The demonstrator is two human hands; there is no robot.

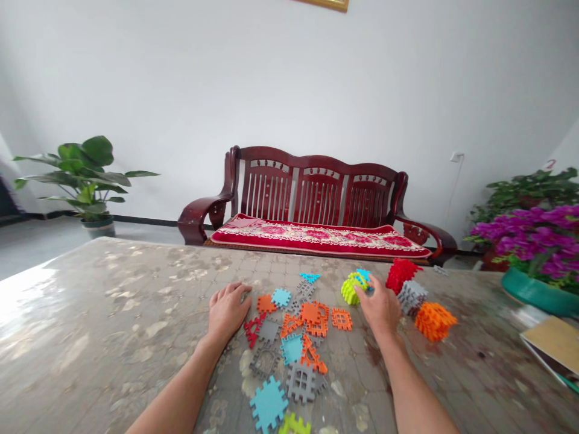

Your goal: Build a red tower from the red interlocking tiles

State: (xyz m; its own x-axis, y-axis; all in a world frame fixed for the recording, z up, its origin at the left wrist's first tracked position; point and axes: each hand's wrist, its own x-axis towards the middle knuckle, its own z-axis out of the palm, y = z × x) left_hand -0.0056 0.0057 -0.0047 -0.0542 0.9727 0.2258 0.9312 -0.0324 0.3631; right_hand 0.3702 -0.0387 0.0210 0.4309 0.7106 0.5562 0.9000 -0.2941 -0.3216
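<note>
My left hand (pixel 229 305) lies palm down on the table, its fingers stretched out and nothing in it. Just to its right are an orange tile (pixel 266 303) and a light blue tile (pixel 281 297) with notched edges. My right hand (pixel 381 305) has its thumb and forefinger curved around a blue notched tile (pixel 363 273), beside a yellow-green stack of tiles (pixel 350 289). The thumb overlaps that stack. Between my arms lie loose tiles: a red triangle (pixel 254 330), a grey window tile (pixel 301 383), a large blue square (pixel 269 404) and several orange ones.
Right of my right hand stand a red stack (pixel 401 274), a grey stack (pixel 412 296) and an orange stack (pixel 435 321). A teal flower pot (pixel 540 290) and a notebook (pixel 554 343) sit at the table's right. Beyond the table (pixel 113 337) is a wooden bench (pixel 316 187).
</note>
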